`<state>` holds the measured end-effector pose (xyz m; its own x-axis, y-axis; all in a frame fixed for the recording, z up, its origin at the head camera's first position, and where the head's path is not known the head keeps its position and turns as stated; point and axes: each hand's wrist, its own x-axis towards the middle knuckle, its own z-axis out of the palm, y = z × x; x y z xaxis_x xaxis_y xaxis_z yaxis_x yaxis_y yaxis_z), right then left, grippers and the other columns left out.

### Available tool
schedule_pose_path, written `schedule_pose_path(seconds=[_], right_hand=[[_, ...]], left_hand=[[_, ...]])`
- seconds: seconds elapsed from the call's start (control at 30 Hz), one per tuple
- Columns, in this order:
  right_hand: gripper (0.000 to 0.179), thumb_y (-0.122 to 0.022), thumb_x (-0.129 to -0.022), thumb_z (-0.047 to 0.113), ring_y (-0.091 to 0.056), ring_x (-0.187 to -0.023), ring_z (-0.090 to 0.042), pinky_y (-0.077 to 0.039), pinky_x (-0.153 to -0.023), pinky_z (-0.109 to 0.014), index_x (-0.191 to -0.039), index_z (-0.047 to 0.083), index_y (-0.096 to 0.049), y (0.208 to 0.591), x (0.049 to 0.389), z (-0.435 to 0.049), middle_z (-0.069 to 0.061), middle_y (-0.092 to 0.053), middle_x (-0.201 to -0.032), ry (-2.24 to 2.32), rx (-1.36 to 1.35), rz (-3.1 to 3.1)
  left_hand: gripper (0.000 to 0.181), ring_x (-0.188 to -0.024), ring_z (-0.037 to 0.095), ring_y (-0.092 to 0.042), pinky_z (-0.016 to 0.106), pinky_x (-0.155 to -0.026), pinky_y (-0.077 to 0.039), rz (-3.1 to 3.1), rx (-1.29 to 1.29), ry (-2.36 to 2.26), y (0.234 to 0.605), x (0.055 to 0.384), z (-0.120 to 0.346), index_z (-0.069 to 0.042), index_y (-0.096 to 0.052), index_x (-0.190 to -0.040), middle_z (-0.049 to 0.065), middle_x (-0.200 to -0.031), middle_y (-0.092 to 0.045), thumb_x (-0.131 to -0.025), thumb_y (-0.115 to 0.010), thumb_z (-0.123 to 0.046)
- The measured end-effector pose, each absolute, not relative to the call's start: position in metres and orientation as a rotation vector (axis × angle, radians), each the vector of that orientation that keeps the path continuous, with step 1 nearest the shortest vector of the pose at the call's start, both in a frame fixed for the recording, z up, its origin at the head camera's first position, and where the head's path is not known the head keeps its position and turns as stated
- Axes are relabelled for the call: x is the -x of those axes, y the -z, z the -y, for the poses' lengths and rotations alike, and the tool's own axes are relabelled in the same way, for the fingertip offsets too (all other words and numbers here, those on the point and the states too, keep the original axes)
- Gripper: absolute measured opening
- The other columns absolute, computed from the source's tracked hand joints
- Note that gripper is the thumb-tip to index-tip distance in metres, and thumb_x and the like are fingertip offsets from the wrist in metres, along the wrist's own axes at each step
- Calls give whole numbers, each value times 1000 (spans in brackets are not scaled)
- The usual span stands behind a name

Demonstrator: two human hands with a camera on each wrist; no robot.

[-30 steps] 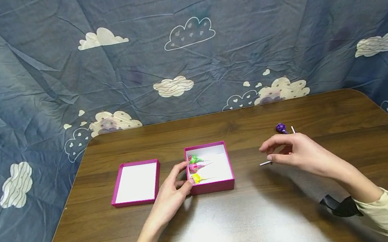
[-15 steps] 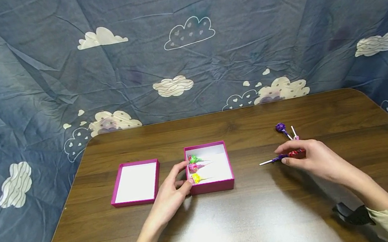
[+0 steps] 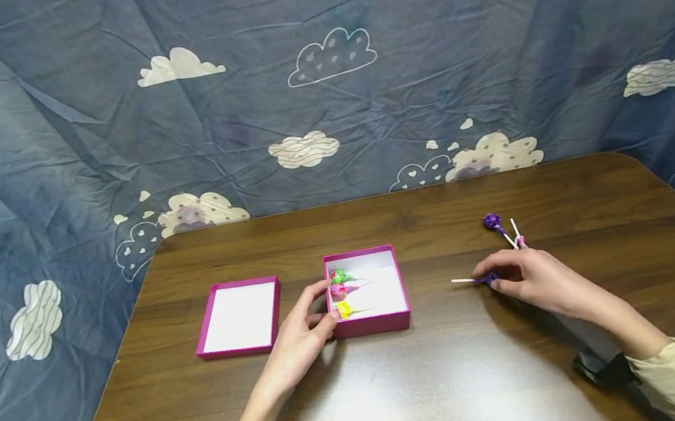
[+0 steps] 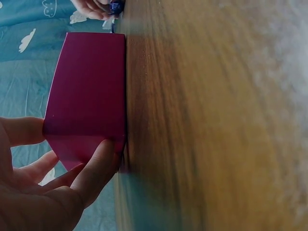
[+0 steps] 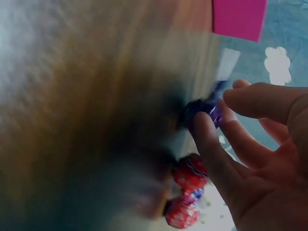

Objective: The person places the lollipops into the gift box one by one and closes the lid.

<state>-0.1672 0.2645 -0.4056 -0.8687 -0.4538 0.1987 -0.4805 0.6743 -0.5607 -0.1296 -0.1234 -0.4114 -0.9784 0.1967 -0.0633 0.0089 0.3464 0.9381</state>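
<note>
My left hand point(image 3: 299, 336) holds the left side of an open magenta box point(image 3: 370, 325), thumb at its near corner and fingers along the wall. Inside lie a green lollipop point(image 3: 340, 276), a pink lollipop point(image 3: 340, 292) and a yellow lollipop point(image 3: 343, 310), sticks pointing right. To the box's right, my right hand point(image 3: 532, 277) pinches the wrapped head of a purple lollipop point(image 5: 204, 114) between thumb and fingers; its white stick points left toward the box. Red-wrapped lollipops point(image 5: 190, 172) show close beside this hand in the right wrist view; in the head view the hand hides them.
A magenta lid point(image 3: 239, 318) with a white inside lies left of the box. Behind the right hand are another purple lollipop point(image 3: 492, 220) and a white stick point(image 3: 515, 227). A cloud-patterned cloth point(image 3: 337, 111) hangs behind the wooden table point(image 3: 445, 346).
My right hand has drawn back right, then shifted slightly left onto the purple lollipop's head. Red wrapping visible under it half a second ago is now covered. The left hand keeps its place.
</note>
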Motion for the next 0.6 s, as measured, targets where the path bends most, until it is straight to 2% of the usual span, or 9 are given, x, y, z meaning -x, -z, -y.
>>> schedule_pose_path(seconds=[0.1, 0.43, 0.6], right_hand=[[31, -77, -79, -2, -62, -88, -10, -47, -77, -28, -101, 20, -74, 411, 168, -262, 11, -70, -96, -954, -847, 2809], [20, -78, -82, 5, -61, -82, -5, -47, -73, -28, -94, 20, -73, 415, 167, -261, 13, -69, -90, -1013, -954, 2776], [31, -78, -76, 0, -58, -83, -6, -47, -70, -29, -99, 19, -74, 413, 164, -262, 9, -68, -99, -973, -955, 2863]], left_hand=[[52, -106, 22, -63, 41, -84, -51, -2435, -188, -1698, 411, 129, 125, -23, -48, -143, 13, -138, -53, -94, -61, -17], [52, -107, 23, -63, 42, -85, -52, -2416, -191, -1718, 410, 129, 124, -22, -47, -144, 13, -139, -52, -94, -60, -15], [52, -106, 22, -63, 42, -84, -52, -2424, -194, -1707, 411, 129, 124, -22, -47, -144, 15, -135, -55, -95, -61, -16]])
